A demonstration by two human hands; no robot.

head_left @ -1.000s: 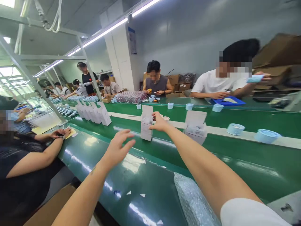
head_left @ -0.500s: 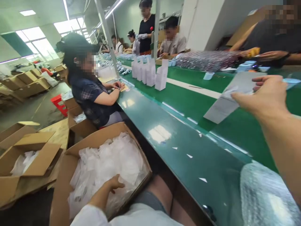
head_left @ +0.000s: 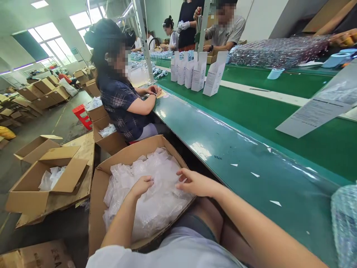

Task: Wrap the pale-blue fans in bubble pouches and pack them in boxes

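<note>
Over a large cardboard carton of translucent plastic bags, my left hand is closed, its thumb and fingertips drawn together. Whether a bag is pinched there is hard to see against the white heap. My right hand reaches over the carton's right side, fingers curved and apart, holding nothing visible. The two hands face each other, separated by a short gap. A white printed box leans at a slant over the green belt on the right, with clear plastic at its upper part, away from both hands.
Several white boxes stand with raised flaps on the green belt. White paper scraps lie on the teal table edge. A co-worker sits ahead at left. Another open carton is on the left; bubble wrap lies at right.
My right hand has let go of the white box and come down left to the carton. My left hand has risen slightly over the bags. The view has shifted.
</note>
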